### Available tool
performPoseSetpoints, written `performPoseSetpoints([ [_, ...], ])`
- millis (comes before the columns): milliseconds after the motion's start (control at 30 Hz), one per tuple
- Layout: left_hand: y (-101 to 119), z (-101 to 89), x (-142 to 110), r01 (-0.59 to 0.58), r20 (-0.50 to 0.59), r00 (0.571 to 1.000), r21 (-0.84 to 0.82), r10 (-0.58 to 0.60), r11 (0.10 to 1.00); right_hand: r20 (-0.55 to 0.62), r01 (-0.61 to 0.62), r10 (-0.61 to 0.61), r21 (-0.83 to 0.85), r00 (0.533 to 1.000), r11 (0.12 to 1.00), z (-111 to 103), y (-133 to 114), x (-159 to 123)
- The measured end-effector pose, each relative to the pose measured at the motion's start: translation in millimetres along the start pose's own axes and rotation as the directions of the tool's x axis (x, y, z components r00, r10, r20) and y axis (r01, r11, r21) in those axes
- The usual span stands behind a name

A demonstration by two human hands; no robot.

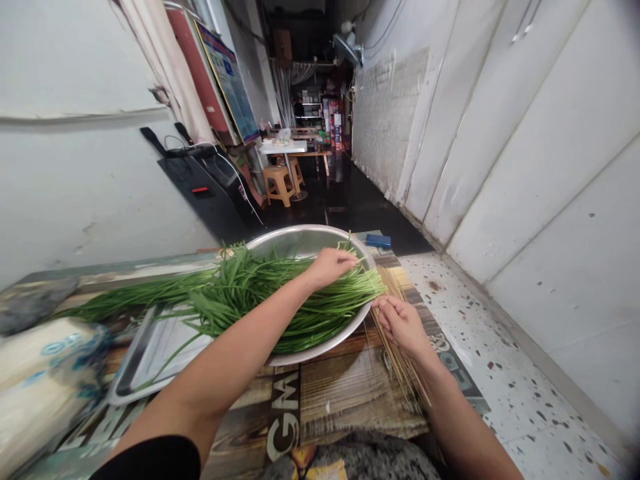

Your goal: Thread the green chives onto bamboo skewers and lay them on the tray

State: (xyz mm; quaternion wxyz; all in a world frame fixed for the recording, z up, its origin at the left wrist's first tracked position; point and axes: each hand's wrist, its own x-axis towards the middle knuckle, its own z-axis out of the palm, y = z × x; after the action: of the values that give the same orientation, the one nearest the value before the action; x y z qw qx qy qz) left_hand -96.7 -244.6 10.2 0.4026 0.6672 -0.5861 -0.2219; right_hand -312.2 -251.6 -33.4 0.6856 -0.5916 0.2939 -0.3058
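A big round metal basin (300, 241) sits on a low patterned table (330, 393) and is heaped with long green chives (260, 297). My left hand (331, 265) lies on top of the chives near their cut ends, fingers curled into the stalks. My right hand (400, 321) is just off the basin's right rim, fingers pinched together at the tips of the chive ends. Under that hand a bundle of thin bamboo skewers (400, 363) lies on the table.
A metal tray (150, 353) lies left of the basin, with a white plastic sack (40, 387) beside it. A blue object (379, 241) sits at the table's far edge. Speckled floor runs on the right, a black machine (210, 180) and orange stools (281, 183) stand beyond.
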Motion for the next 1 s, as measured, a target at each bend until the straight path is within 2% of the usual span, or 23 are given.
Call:
performPoseSetpoints([
  [333, -1.2, -0.6, -0.6, 0.015, 0.052, 0.999, -0.04, -0.013, 0.999, -0.008, -0.005, 0.005, 0.014, 1.0, 1.0, 1.7, -2.4, -0.8],
  [1000, -3.5, -0.1, 0.8, 0.062, 0.089, 0.995, -0.184, -0.046, 0.981, 0.007, 0.0, 0.0, 0.009, 1.0, 1.0, 0.3, 0.4, -0.8],
])
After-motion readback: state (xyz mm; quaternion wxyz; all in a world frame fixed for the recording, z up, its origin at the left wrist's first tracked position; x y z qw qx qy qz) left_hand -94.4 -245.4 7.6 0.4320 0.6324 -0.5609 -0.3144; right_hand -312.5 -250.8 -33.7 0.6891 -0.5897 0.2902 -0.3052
